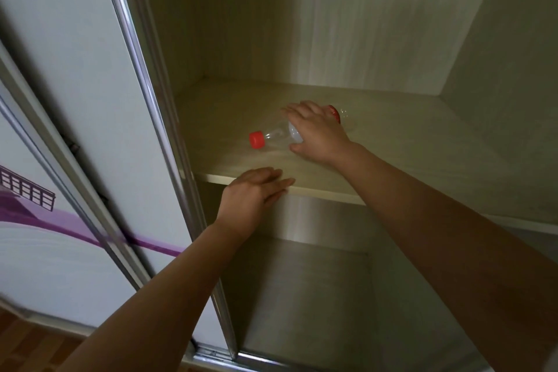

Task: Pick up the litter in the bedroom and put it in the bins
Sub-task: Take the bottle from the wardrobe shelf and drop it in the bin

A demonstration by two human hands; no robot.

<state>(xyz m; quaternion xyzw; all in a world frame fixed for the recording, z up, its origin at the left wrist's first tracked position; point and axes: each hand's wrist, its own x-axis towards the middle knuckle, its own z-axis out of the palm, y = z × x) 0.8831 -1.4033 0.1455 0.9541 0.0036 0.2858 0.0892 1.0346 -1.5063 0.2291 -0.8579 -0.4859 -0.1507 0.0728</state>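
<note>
1. While the right hand (317, 133) lies over the bottle (279, 136), fingers curled round its middle but not visibly clamped, the bottle lies on its side on the shelf (407, 142), red cap (257, 139) pointing left.
2. Left hand (256, 190): flat, fingers together, holding nothing, resting at the shelf's front edge.
3. Handling, judged: clear plastic, looks empty, so light; thin wall may dent and roll. Best held round the middle, as now.
4. Writing: red label mostly hidden under the hand; nothing readable. The door (75, 130) carries a purple print, no text.
</note>
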